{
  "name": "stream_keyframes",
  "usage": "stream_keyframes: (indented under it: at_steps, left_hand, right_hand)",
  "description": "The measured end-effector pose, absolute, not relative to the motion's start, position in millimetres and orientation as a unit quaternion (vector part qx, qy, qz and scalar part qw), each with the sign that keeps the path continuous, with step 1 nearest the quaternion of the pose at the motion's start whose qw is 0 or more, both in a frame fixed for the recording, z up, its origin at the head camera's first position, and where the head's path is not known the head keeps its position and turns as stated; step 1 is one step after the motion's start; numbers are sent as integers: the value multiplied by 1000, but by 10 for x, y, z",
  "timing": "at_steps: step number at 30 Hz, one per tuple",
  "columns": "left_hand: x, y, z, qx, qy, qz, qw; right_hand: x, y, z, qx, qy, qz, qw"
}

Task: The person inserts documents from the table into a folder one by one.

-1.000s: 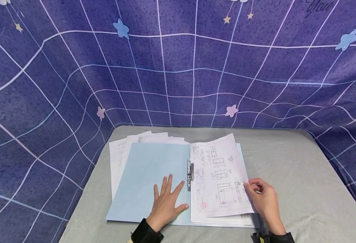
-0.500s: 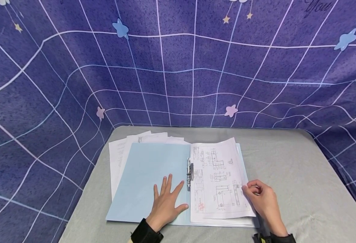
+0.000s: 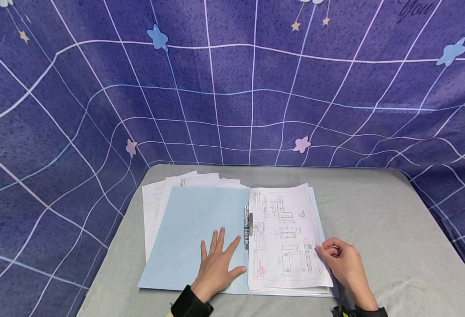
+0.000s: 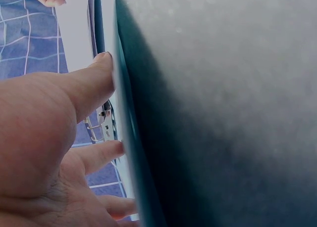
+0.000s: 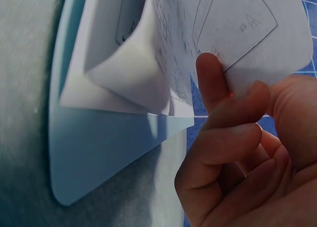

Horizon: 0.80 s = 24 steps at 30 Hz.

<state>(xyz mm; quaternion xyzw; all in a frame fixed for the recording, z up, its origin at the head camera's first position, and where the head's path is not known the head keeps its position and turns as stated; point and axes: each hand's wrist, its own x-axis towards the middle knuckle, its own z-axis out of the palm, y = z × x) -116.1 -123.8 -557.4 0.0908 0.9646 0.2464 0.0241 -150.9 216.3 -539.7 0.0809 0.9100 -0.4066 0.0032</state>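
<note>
The right hand (image 3: 343, 259) is pinching the right-hand edge of a thin white paper sheet printed with technical line drawings and a small red stamp (image 3: 292, 220); its thumb and forefinger are meeting at that edge, and its other fingers are curling in beneath. The sheet is lying to the left of this hand, over a few more white pages on the right half of an open light-blue folder (image 3: 189, 220). Its long axis is running from the near side to the far side — alongside the folder's fold, where a small silvery metal clip (image 3: 247, 226) is sitting by the sheet's inner edge. So the clip and the pinched edge are facing each other across the sheet's width, and any turn or lift would likely be hinging on that inner side. In the right wrist view the paper is bending in a loose curl, not lying flat.

The left hand (image 3: 216, 268) is holding nothing; it is resting with spread fingers on the folder's left cover, its thumb pointing toward the fold. Of the two, the right hand is nearer the sheet — the left is staying across the fold, apart from it.
</note>
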Motion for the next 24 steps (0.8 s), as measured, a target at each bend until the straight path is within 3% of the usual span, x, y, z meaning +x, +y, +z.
stream_keyframes:
  at_steps: [24]
  left_hand:
    - [-1160, -1235, -5578, 90, 965, 247, 22]
  right_hand:
    - [-1514, 2178, -5453, 76, 918, -389, 20]
